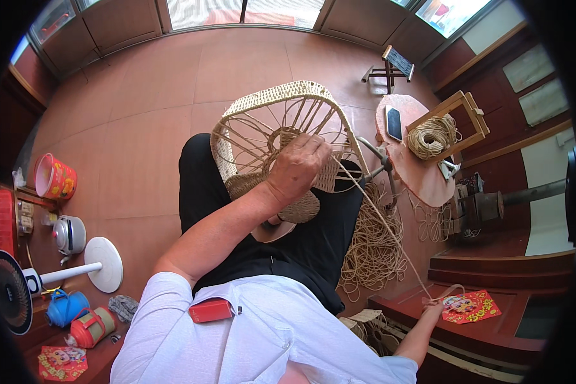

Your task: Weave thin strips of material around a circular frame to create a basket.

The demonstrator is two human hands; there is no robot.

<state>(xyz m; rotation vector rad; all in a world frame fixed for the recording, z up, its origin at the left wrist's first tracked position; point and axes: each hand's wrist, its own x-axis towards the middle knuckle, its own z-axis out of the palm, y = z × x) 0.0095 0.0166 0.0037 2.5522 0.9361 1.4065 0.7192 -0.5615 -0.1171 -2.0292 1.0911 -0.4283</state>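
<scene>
A home, by its fan [10,292], kettle [70,235] and folding stool [397,63].

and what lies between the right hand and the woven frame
In the head view, a tan cord stretches between the right hand and the woven frame; a heap of loose cord shows behind it.

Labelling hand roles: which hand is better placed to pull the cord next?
Probably the right hand: it grips the cord out to the side, well away from the woven frame, while the left hand is at the weaving itself.
</scene>
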